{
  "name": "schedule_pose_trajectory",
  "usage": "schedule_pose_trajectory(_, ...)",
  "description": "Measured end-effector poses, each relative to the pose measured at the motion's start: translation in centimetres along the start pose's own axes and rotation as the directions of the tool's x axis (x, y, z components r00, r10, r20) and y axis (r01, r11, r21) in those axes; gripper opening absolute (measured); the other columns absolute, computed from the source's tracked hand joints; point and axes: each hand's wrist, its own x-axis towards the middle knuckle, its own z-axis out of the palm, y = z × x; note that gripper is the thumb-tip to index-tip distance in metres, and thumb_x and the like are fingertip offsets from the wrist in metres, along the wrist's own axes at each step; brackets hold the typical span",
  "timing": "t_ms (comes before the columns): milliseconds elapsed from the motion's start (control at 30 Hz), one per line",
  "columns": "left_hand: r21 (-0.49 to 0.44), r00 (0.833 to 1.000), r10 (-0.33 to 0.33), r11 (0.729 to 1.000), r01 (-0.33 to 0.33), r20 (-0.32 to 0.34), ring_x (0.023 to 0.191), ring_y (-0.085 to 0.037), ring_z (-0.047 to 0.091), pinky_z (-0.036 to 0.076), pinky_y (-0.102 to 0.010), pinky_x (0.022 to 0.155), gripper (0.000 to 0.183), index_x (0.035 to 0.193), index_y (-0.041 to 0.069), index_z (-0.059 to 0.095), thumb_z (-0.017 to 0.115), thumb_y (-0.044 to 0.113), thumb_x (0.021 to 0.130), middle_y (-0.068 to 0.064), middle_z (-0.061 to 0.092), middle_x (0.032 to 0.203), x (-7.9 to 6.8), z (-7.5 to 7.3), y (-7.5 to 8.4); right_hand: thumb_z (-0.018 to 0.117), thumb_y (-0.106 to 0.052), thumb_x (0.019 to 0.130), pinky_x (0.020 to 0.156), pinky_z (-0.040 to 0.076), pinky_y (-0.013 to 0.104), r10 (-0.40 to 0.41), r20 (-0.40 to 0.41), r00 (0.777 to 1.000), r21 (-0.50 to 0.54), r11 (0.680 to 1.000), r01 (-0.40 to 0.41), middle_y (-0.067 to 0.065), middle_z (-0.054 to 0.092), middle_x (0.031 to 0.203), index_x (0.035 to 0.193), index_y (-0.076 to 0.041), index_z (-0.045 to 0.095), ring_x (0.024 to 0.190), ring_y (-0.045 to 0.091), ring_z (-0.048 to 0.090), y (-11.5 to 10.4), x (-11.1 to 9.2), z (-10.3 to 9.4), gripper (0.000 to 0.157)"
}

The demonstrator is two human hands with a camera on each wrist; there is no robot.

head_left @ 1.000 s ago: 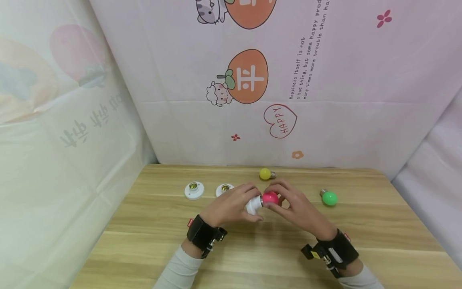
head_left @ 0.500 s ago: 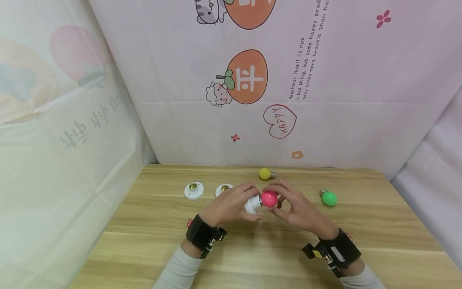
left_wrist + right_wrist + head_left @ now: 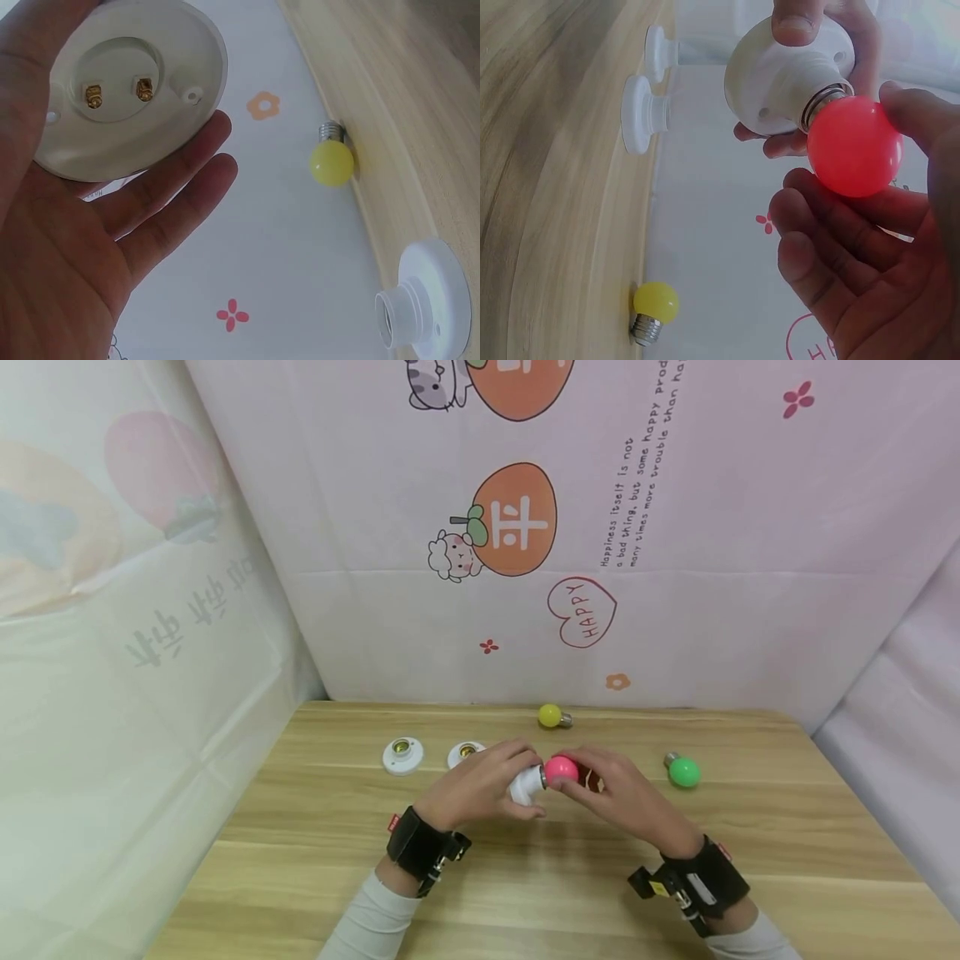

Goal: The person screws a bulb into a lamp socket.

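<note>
My left hand [image 3: 483,781] grips a white round lamp holder [image 3: 769,79] by its rim, tilted above the table. The holder's back [image 3: 180,64], with two brass terminals, faces the left wrist camera. With thumb and fingers my right hand [image 3: 618,793] pinches a red light bulb [image 3: 855,146]. The bulb's metal screw base sits in the mouth of the holder's socket, some thread still showing in the right wrist view. Both hands are close together over the middle of the table.
Two more white lamp holders, a left one [image 3: 403,756] and a nearer one [image 3: 465,752] partly behind my left hand, stand on the wooden table [image 3: 300,860]. A yellow bulb [image 3: 550,717] lies near the back edge, a green bulb [image 3: 684,772] at right. A printed cloth [image 3: 375,635] hangs behind.
My right fingers loosened and shifted around the red bulb, then closed on it again. The left hand and its lamp holder have stayed almost in place.
</note>
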Motion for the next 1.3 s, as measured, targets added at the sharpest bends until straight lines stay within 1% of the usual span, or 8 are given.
schedule_pose_trajectory(100, 0.005, 1.0, -0.003, 1.0, 0.003, 0.003, 0.088, 0.001, 0.043, 0.043, -0.012, 0.071, 0.054, 0.112, 0.016, 0.057, 0.07, 0.056, 0.079, 0.01, 0.048, 0.105, 0.01, -0.01, 0.03, 0.065, -0.044, 0.09, 0.057, 0.051, 0.023, 0.003, -0.001, 1.0, -0.006, 1.0, -0.003, -0.013, 0.058, 0.093, 0.118, -0.021, 0.062, 0.073, 0.006, 0.054, 0.05, 0.0, 0.03, 0.036)
schedule_pose_trajectory(200, 0.01, 1.0, -0.004, 1.0, 0.004, 0.001, 0.087, 0.001, 0.043, 0.044, -0.012, 0.071, 0.054, 0.112, 0.016, 0.057, 0.07, 0.056, 0.079, 0.01, 0.048, 0.105, 0.0, 0.0, 0.05, 0.065, -0.043, 0.09, 0.06, 0.052, 0.024, -0.006, -0.01, 1.0, 0.011, 1.0, 0.006, -0.01, 0.055, 0.109, 0.128, -0.021, 0.056, 0.08, 0.008, 0.055, 0.12, 0.09, 0.02, 0.045)
schedule_pose_trajectory(333, 0.012, 1.0, 0.001, 1.0, -0.001, -0.005, 0.087, 0.001, 0.043, 0.044, -0.012, 0.071, 0.054, 0.112, 0.016, 0.057, 0.071, 0.056, 0.079, 0.009, 0.049, 0.106, -0.01, 0.05, 0.05, 0.067, -0.036, 0.09, 0.063, 0.053, 0.025, -0.065, -0.041, 0.997, 0.037, 0.997, 0.066, -0.003, 0.051, 0.124, 0.132, -0.019, 0.051, 0.089, 0.009, 0.055, 0.07, 0.21, 0.0, 0.049)
schedule_pose_trajectory(500, -0.023, 1.0, -0.008, 1.0, 0.008, -0.005, 0.087, 0.001, 0.044, 0.044, -0.012, 0.071, 0.055, 0.113, 0.017, 0.057, 0.07, 0.057, 0.078, 0.01, 0.049, 0.106, -0.06, 0.02, -0.03, 0.073, -0.025, 0.086, 0.066, 0.054, 0.025, -0.165, -0.068, 0.984, 0.068, 0.983, 0.169, -0.002, 0.053, 0.124, 0.121, -0.017, 0.059, 0.092, 0.008, 0.055, -0.08, 0.26, -0.02, 0.039)
schedule_pose_trajectory(633, -0.042, 1.0, -0.018, 0.999, 0.017, -0.004, 0.088, 0.001, 0.044, 0.045, -0.012, 0.071, 0.055, 0.113, 0.017, 0.056, 0.072, 0.056, 0.078, 0.01, 0.05, 0.107, -0.12, 0.04, -0.17, 0.079, -0.017, 0.079, 0.066, 0.055, 0.025, -0.21, -0.061, 0.976, 0.083, 0.973, 0.214, -0.002, 0.051, 0.127, 0.124, -0.015, 0.058, 0.094, 0.01, 0.056, -0.03, 0.24, -0.06, 0.05)
schedule_pose_trajectory(767, -0.04, 1.0, -0.013, 0.999, 0.013, -0.008, 0.088, 0.0, 0.045, 0.045, -0.013, 0.072, 0.055, 0.113, 0.016, 0.056, 0.074, 0.053, 0.077, 0.009, 0.05, 0.107, -0.16, 0.1, -0.22, 0.078, -0.007, 0.077, 0.067, 0.055, 0.026, -0.246, -0.044, 0.968, 0.076, 0.966, 0.249, 0.003, 0.051, 0.13, 0.128, -0.012, 0.056, 0.1, 0.012, 0.054, 0.15, 0.26, -0.03, 0.056)
schedule_pose_trajectory(1100, -0.041, 1.0, -0.01, 0.999, 0.009, -0.007, 0.089, 0.001, 0.045, 0.045, -0.012, 0.072, 0.055, 0.114, 0.017, 0.056, 0.073, 0.054, 0.077, 0.009, 0.05, 0.108, -0.15, 0.05, -0.11, 0.08, -0.014, 0.077, 0.055, 0.052, 0.025, -0.227, -0.029, 0.973, 0.07, 0.971, 0.229, 0.008, 0.056, 0.125, 0.128, -0.007, 0.057, 0.08, 0.015, 0.058, 0.23, 0.22, -0.19, 0.057)
schedule_pose_trajectory(1300, -0.041, 1.0, -0.008, 0.999, 0.008, -0.003, 0.09, 0.001, 0.045, 0.045, -0.012, 0.072, 0.055, 0.114, 0.017, 0.056, 0.073, 0.054, 0.078, 0.01, 0.05, 0.109, -0.13, 0.06, -0.12, 0.076, -0.025, 0.083, 0.055, 0.051, 0.023, -0.177, -0.018, 0.984, 0.065, 0.982, 0.177, 0.0, 0.058, 0.12, 0.128, -0.015, 0.058, 0.076, 0.014, 0.057, 0.11, 0.15, -0.28, 0.05)
